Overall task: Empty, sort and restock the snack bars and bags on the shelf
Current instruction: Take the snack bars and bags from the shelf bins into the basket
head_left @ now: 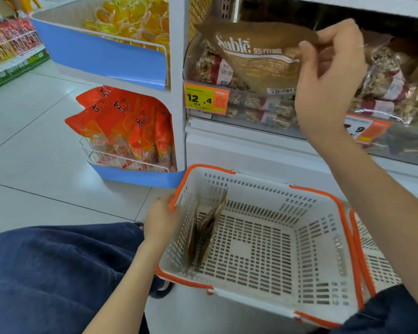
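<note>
Basket (299, 189) below; Sablé bag (258, 61) barcode-end down

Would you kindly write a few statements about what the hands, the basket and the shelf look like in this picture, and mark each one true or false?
1. The right hand grips a brown snack bag up at the shelf. True.
2. The left hand hangs free and touches nothing. False: it holds the rim of the white basket.
3. The basket has orange trim along its rim. True.
4. The basket is filled to the top with bags. False: only a few brown bags stand at its left wall, and most of its floor is bare.
5. The yellow price tag reads 12.4. True.
6. The orange bags lie inside the basket. False: they sit in a wire rack left of the shelf.
</note>
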Demonstrator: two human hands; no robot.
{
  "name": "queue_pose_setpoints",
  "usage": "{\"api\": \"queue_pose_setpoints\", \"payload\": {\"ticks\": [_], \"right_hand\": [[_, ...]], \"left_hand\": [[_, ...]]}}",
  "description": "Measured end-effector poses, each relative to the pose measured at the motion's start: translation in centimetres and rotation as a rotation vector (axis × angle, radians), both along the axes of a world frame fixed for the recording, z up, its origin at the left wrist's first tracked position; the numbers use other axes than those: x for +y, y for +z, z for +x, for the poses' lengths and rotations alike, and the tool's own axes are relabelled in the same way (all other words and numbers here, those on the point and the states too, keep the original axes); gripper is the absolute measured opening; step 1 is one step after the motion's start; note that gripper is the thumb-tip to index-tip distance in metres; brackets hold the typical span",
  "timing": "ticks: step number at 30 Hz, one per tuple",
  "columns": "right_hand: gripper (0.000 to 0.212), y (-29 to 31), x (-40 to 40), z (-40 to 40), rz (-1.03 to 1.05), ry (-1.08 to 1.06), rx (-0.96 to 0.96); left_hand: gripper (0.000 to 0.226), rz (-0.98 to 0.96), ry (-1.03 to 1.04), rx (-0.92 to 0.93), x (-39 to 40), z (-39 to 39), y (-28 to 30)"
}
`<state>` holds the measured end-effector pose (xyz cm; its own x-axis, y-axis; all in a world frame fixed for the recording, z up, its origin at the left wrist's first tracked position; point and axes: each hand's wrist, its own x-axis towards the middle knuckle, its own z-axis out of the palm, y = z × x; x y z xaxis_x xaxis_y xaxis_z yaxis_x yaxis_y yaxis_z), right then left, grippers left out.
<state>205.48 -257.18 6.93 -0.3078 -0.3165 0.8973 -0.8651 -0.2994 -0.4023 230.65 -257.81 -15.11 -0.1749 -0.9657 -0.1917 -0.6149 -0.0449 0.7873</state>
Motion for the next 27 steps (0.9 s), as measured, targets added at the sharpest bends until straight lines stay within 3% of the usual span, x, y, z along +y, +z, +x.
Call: {"api": "queue_pose_setpoints", "payload": {"ticks": [4, 7, 12, 15, 22, 27], "right_hand": [[0.034, -1.0, 6.1, 1.8, -0.045, 0.005, 0.010], [0.022, -4.1, 9.6, 1.8, 0.056, 0.002, -0.066], [0.019, -13.7, 11.8, 2.1, 0.673, -0.019, -0.259], [0.014, -17.8, 12.0, 3.1, 0.866, 0.008, -0.292], [0.008, -16.9, 5.5, 4.5, 0.691, -0.095, -0.452], [0.010, -17.8, 5.7, 3.8, 0.643, -0.206, -0.459]], "left_hand": [[0.020, -0.123, -0.036, 0.076, 0.7, -1.7, 2.9], [0.012, -0.090, -0.063, 0.129, 1.7, -2.1, 3.3], [0.007, 0.012, -0.108, -0.004, 2.1, -2.4, 0.5], [0.025, 0.077, -0.156, -0.176, 2.4, -2.0, -1.7], [0.049, 0.111, -0.263, -0.317, 2.5, -2.3, -4.6], [0.034, 0.099, -0.275, -0.348, 2.2, -2.4, -5.7]]}}
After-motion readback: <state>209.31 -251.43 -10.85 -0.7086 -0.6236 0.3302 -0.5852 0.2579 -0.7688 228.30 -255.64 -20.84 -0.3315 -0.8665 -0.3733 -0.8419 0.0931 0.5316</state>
